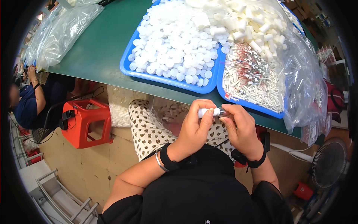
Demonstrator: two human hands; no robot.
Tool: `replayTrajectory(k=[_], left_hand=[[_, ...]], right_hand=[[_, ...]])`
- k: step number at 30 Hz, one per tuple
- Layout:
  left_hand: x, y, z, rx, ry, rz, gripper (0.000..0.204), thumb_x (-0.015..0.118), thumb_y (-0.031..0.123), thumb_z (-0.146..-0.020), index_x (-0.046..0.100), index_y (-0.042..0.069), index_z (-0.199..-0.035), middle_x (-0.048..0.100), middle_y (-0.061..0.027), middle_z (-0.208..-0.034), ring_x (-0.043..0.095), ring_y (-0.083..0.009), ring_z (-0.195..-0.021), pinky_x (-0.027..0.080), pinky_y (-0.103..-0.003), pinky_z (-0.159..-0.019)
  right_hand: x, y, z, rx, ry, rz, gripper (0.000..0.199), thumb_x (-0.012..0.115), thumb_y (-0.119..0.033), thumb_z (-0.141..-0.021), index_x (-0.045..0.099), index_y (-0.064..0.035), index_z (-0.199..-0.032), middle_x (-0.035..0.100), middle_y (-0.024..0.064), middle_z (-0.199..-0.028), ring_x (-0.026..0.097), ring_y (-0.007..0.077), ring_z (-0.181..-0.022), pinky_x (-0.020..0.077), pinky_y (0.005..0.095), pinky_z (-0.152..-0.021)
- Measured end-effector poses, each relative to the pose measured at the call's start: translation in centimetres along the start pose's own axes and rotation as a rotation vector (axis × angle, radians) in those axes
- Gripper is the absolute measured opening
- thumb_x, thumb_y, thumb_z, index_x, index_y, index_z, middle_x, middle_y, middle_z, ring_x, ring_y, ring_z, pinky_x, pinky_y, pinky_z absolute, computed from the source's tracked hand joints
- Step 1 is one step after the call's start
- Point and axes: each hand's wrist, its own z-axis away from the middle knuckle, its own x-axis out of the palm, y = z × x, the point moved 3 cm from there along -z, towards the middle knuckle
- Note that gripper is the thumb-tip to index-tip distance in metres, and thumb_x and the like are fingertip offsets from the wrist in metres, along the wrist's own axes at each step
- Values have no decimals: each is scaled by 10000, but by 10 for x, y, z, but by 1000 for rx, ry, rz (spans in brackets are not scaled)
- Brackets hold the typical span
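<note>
In front of my body, just off the table's near edge, my two hands meet. My left hand [194,128] is closed, with thumb and fingers pinching a short white plastic cylinder [202,112]. My right hand [242,128] pinches a small clear piece with a dark tint [223,112] at the cylinder's right end. Fingers partly cover where the two pieces meet. Ahead, a blue tray [167,81] holds a heap of translucent white round caps [175,48]. Beside it, a second blue tray [253,107] carries small white tubes [246,87] and thin parts with red wires [250,63].
White cylinders [257,28] fill the far part of the right tray, beside clear plastic bagging [304,86]. The green table [93,56] bears another plastic bag [69,31]. A red stool [87,123] stands at left, near another person [28,99]. At right is a fan [328,162].
</note>
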Motion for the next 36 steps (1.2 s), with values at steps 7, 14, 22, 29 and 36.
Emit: replayTrajectory(k=[7,14,22,29,36], left_hand=[[-1,-5,3,-273,-137,318,198,517,140,-1018,491,61,-1198,498,-38,-1187,510,-52,-909,450,-225,-752],[13,-8,4,-137,-226,304,411,509,144,-1014,423,13,-1394,386,-123,-1504,423,-177,-1334,367,-348,-1099],[9,-5,-1,-310,-172,566,480,359,235,-1055,339,-12,-1466,364,-155,-1525,402,-234,-1372,346,-379,-1129],[0,-8,-3,-515,-176,889,535,346,281,-1050,298,-20,-1490,363,-139,-1532,404,-212,-1369,334,-362,-1139],[6,-12,8,-528,-112,1057,466,385,322,-1059,365,85,-1460,360,-76,-1528,383,-254,-1384,343,-420,-1145]], right_hand=[[-2,-7,-2,-113,-164,-19,296,683,-21,-837,557,33,-1099,623,167,-894,624,334,-747,501,403,-634],[21,-3,7,-11,-96,-132,245,612,45,-845,555,27,-1082,619,175,-869,635,350,-749,492,416,-620],[24,-8,-3,33,-120,-119,265,638,-13,-864,538,11,-1108,612,184,-959,636,359,-809,507,414,-655],[17,-3,-9,-180,-44,151,258,667,-67,-855,561,-2,-1081,610,151,-914,630,326,-779,505,382,-631],[35,-12,-2,-139,-23,136,223,688,-82,-829,607,12,-1014,632,145,-846,634,303,-649,500,374,-556]])
